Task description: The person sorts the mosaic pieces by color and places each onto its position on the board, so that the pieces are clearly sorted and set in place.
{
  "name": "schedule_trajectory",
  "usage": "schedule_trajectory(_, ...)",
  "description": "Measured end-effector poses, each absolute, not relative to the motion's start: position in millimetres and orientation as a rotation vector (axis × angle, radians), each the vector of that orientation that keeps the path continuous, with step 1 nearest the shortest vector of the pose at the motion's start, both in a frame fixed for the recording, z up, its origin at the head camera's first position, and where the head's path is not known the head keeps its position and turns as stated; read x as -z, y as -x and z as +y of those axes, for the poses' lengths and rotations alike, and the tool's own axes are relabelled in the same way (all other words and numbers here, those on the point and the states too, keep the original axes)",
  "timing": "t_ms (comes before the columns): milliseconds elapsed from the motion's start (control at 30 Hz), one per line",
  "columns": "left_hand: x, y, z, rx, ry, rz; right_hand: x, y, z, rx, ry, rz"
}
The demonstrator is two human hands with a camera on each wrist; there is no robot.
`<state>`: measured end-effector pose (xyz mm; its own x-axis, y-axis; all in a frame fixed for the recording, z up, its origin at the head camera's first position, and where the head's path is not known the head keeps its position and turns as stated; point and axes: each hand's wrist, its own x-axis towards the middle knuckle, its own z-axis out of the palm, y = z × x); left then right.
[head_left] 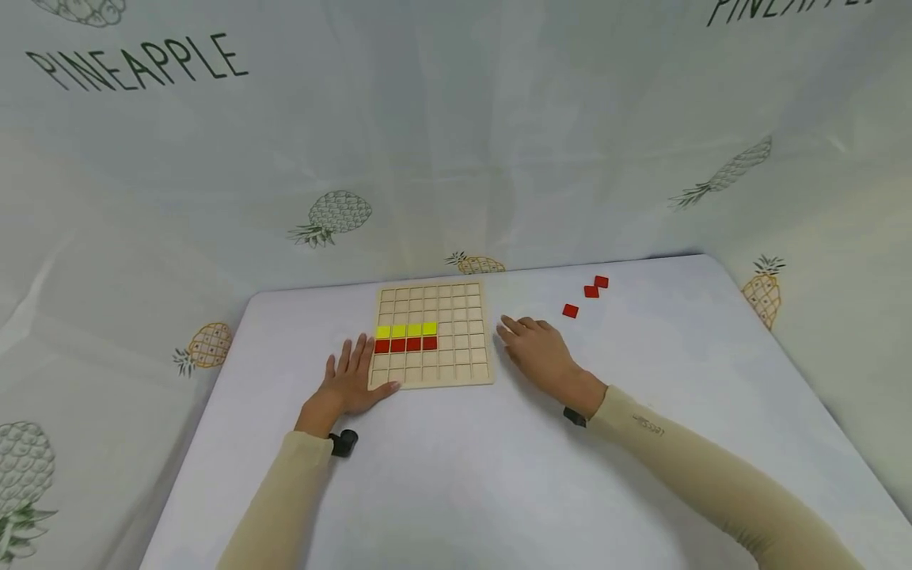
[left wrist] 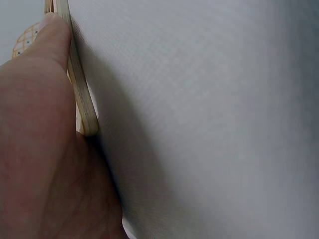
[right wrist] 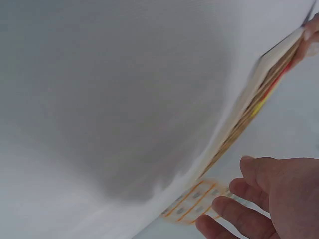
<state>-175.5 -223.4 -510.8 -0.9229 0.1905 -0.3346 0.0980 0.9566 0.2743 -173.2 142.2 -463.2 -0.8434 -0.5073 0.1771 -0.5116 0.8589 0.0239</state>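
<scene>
A pale wooden grid board [head_left: 463, 340] lies on the white table, with a row of yellow square tiles [head_left: 414, 329] directly behind a row of red square tiles [head_left: 406, 344] in its left part. My left hand [head_left: 351, 380] rests at the board's near left corner, fingers spread along the left side. The left wrist view shows its thumb [left wrist: 50, 42] lying over the board's edge. Just right of the board hovers my right hand [head_left: 539, 354], its fingers loosely bent. Nothing shows between those fingers [right wrist: 234, 209] in the right wrist view.
Three loose red tiles [head_left: 571, 311] lie beyond my right hand, toward the table's back edge. A white curtain [head_left: 499, 142] with pineapple drawings hangs behind the table [head_left: 456, 475]. Dark straps [head_left: 343, 443] circle both wrists.
</scene>
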Motion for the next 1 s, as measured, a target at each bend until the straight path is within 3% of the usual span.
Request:
schedule_trajectory(500, 505.5, 172.6, -221.5, -0.402, -0.216, 2.74, 477.1, 197.1, 238.4, -0.098, -0.576, -2.897)
schedule_trajectory(1000, 506.4, 172.7, -222.6, -0.402, -0.217, 2.738, 480.7, 219.0, 253.0, -0.086, -0.564, -2.957)
